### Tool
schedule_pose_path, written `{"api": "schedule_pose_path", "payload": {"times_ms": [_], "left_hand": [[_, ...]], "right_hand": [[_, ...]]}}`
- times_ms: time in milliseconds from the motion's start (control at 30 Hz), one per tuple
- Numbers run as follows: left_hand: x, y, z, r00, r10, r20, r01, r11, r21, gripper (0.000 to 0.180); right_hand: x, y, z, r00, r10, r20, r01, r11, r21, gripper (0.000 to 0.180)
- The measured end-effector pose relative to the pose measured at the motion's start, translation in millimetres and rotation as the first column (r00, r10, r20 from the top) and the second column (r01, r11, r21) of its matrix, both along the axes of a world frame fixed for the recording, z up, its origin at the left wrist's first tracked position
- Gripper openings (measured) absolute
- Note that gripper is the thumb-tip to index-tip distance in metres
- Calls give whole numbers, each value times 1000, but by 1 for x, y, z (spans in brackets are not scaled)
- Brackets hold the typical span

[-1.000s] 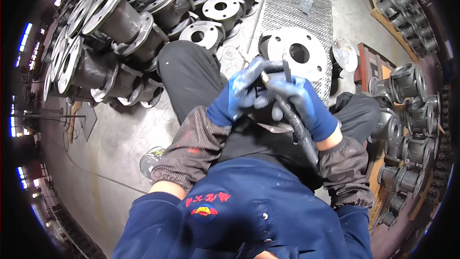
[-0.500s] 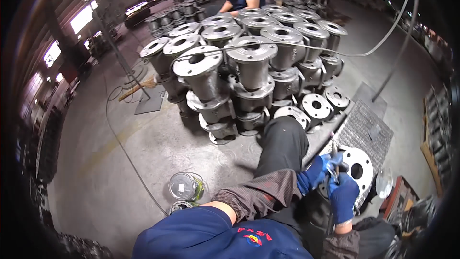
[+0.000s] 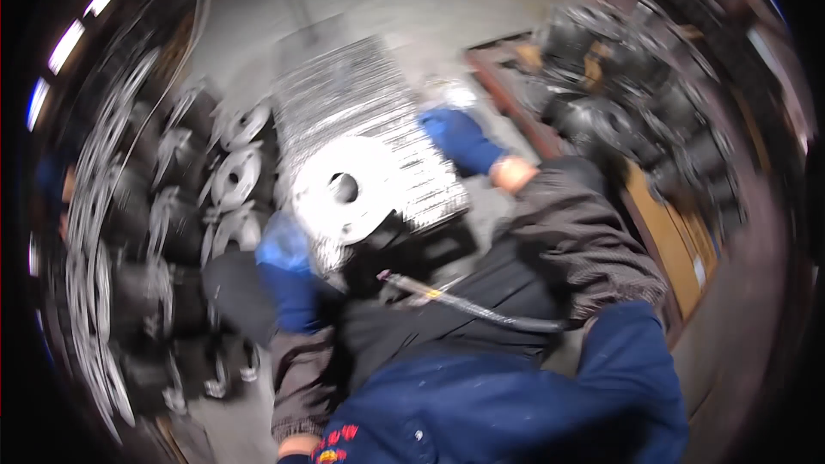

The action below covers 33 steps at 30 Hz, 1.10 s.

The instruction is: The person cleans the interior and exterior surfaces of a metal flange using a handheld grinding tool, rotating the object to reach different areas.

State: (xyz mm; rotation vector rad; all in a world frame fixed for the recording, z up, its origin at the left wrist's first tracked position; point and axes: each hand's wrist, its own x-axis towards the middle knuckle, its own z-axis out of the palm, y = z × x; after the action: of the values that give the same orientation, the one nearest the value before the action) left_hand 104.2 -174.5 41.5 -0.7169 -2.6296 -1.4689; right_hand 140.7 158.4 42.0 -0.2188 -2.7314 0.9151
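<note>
A pale round metal flange (image 3: 374,176) with a large centre hole belongs to a dark casting in front of me, beside a ridged metal plate (image 3: 322,107). My left hand (image 3: 288,262), in a blue glove, is at the flange's near left edge; blur hides whether its fingers grip it. Off to the right, my right hand (image 3: 464,139), also gloved in blue, reaches beyond the plate toward a shiny, smeared object (image 3: 451,93). Its fingers are too blurred to read. Across my lap lies a slim hand tool (image 3: 408,283) with a pinkish tip and a hose (image 3: 494,318), held by neither hand.
Stacked flanged castings (image 3: 172,232) crowd the left side, with smaller flanged pieces (image 3: 236,176) beside the plate. On the right, dark castings (image 3: 619,125) fill a reddish-edged pallet or crate (image 3: 507,103). A cable (image 3: 185,60) hangs at the upper left.
The view has swung right. My hands have parted and the slim tool has left them for my lap. My right hand has reached out to the right.
</note>
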Motion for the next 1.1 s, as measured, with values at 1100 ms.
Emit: {"api": "schedule_pose_path", "payload": {"times_ms": [1100], "left_hand": [[127,553,32,476,-866,156,656,467,593,40]], "right_hand": [[282,272,50,94,-894,-437,802,328,-499,32]]}}
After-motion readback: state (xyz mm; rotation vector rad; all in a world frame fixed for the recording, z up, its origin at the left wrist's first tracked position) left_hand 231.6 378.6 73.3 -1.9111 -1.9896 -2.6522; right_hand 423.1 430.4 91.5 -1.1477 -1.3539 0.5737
